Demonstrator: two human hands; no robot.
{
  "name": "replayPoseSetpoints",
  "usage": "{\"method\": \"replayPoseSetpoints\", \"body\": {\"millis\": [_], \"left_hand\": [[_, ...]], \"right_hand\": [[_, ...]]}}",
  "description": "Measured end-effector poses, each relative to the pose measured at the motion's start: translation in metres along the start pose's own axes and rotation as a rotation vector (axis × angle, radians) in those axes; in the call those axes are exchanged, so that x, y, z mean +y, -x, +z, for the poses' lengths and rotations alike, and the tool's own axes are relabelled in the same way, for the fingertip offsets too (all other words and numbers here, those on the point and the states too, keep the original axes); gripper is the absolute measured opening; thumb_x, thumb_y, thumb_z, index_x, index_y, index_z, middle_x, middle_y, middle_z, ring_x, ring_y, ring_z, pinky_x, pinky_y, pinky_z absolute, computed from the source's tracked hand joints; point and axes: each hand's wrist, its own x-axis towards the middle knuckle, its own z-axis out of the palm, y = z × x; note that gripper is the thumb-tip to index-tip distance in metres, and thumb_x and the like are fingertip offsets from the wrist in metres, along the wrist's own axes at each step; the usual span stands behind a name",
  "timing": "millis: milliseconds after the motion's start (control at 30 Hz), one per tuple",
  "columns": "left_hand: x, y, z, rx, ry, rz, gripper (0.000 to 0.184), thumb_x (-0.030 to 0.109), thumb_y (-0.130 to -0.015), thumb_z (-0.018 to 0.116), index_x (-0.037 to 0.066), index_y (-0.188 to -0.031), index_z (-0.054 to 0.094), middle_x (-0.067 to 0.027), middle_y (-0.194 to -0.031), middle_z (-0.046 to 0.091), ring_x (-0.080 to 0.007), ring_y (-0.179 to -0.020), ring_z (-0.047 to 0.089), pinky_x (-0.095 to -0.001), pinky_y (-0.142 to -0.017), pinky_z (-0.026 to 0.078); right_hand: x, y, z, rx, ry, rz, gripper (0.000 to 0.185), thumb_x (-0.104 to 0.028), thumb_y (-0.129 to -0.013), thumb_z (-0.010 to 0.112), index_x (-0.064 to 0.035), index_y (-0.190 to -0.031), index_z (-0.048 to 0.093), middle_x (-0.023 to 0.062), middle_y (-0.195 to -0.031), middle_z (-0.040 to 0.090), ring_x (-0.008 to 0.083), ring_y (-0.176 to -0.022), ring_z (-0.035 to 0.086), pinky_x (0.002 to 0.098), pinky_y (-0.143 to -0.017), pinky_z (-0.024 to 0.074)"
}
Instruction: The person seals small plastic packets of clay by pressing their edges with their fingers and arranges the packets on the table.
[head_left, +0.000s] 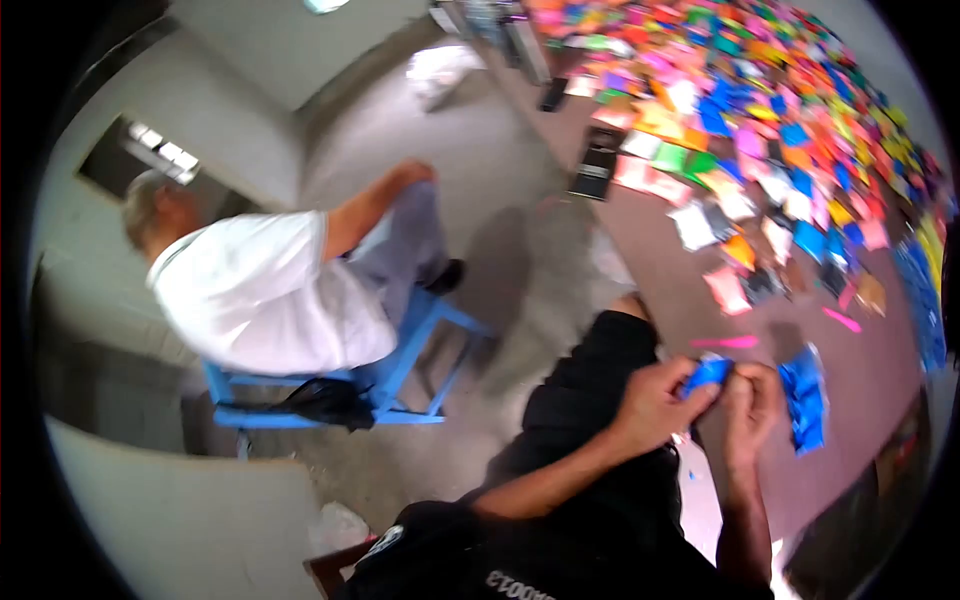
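A small shiny blue packet is pinched in the fingers of my left hand, above the near edge of the table. My right hand is closed against the packet's right side; its fingertips are blurred, so whether they grip it too is unclear. Just right of that hand, a larger blue packet lies on the brown table. Two pink strips lie beyond my hands, one close to the small packet and another farther right.
Many coloured packets cover the far part of the table. A black phone-like object lies near its left edge. To the left, a person in a white shirt sits on a blue chair. A white bag is on the floor.
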Motion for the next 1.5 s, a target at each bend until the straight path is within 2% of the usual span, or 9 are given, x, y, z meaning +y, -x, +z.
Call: {"method": "replayPoseSetpoints", "body": {"millis": [100,133,433,633,733,833,967,1067,1500], "left_hand": [[0.002,-0.010,0.003,0.182,-0.314,0.373,0.021,0.010,-0.080,0.080,0.004,-0.095,0.068,-0.0117,-0.081,0.063,-0.0247,-0.068,0.062,-0.0352,-0.061,0.050],[0.003,-0.008,0.003,0.124,-0.390,0.381,0.027,0.012,-0.080,0.078,0.006,-0.103,0.066,-0.0128,-0.091,0.066,-0.0343,-0.083,0.065,-0.0428,-0.070,0.053],[0.014,0.004,0.003,0.019,-0.586,0.577,0.061,0.020,-0.077,0.083,0.002,-0.130,0.058,-0.0125,-0.117,0.062,-0.0317,-0.099,0.063,-0.0390,-0.074,0.055],[0.012,0.004,-0.006,0.042,-0.224,0.443,0.041,0.011,-0.081,0.080,0.002,-0.118,0.065,-0.0123,-0.108,0.066,-0.0276,-0.093,0.065,-0.0328,-0.069,0.054],[0.011,-0.002,-0.012,0.058,-0.122,0.272,0.034,0.008,-0.087,0.076,0.001,-0.118,0.066,-0.0092,-0.105,0.068,-0.0168,-0.088,0.064,-0.0263,-0.071,0.052],[-0.003,-0.004,-0.009,-0.049,0.047,0.122,0.030,0.012,-0.094,0.071,-0.002,-0.120,0.066,-0.0047,-0.097,0.068,-0.0092,-0.084,0.062,-0.0239,-0.075,0.052],[-0.031,-0.001,-0.001,-0.026,0.290,-0.054,0.015,0.013,-0.098,0.067,-0.001,-0.105,0.066,0.0005,-0.088,0.062,-0.0049,-0.080,0.056,-0.0227,-0.070,0.049],[-0.025,0.000,0.003,-0.022,0.287,0.018,0.015,0.013,-0.098,0.067,-0.001,-0.104,0.065,0.0028,-0.080,0.058,-0.0022,-0.073,0.052,-0.0204,-0.062,0.044],[-0.024,-0.003,-0.001,-0.103,0.280,0.085,0.019,0.019,-0.099,0.064,0.000,-0.102,0.064,-0.0010,-0.078,0.058,-0.0052,-0.070,0.053,-0.0237,-0.062,0.044]], "right_hand": [[-0.001,0.010,0.008,-0.087,-0.301,0.213,0.022,0.002,-0.092,0.066,-0.0015,-0.112,0.058,0.0028,-0.090,0.061,0.0112,-0.079,0.060,0.0256,-0.072,0.0503],[-0.007,0.011,0.009,-0.089,-0.218,0.196,0.033,0.002,-0.086,0.073,-0.0012,-0.117,0.059,0.0044,-0.092,0.065,0.0113,-0.082,0.062,0.0260,-0.073,0.0514],[-0.012,0.005,-0.006,-0.112,-0.190,0.163,0.032,-0.005,-0.089,0.069,0.0040,-0.119,0.061,0.0048,-0.090,0.065,0.0091,-0.072,0.059,0.0247,-0.065,0.0484],[-0.018,0.003,-0.002,-0.072,-0.206,0.272,0.023,-0.010,-0.100,0.056,0.0062,-0.113,0.065,0.0106,-0.098,0.065,0.0162,-0.087,0.061,0.0306,-0.079,0.0499],[-0.013,0.003,-0.005,-0.118,-0.175,0.273,0.022,-0.008,-0.099,0.056,0.0061,-0.113,0.066,0.0133,-0.102,0.067,0.0194,-0.092,0.063,0.0327,-0.082,0.0507],[-0.007,0.002,-0.001,-0.183,-0.065,0.001,0.022,-0.002,-0.095,0.057,0.0071,-0.113,0.066,0.0170,-0.105,0.067,0.0253,-0.097,0.065,0.0352,-0.086,0.0512],[0.000,0.009,0.003,-0.136,-0.098,0.276,0.019,-0.004,-0.095,0.059,0.0019,-0.113,0.064,0.0059,-0.100,0.066,0.0125,-0.090,0.061,0.0277,-0.080,0.0516],[0.007,0.009,-0.001,-0.197,-0.210,0.316,0.010,-0.010,-0.100,0.060,-0.0013,-0.104,0.062,-0.0001,-0.089,0.059,0.0059,-0.076,0.052,0.0224,-0.065,0.0439],[0.004,0.006,0.004,-0.204,-0.203,0.160,0.010,-0.012,-0.100,0.060,-0.0039,-0.095,0.059,-0.0026,-0.083,0.052,0.0037,-0.070,0.045,0.0211,-0.060,0.0364]]}}
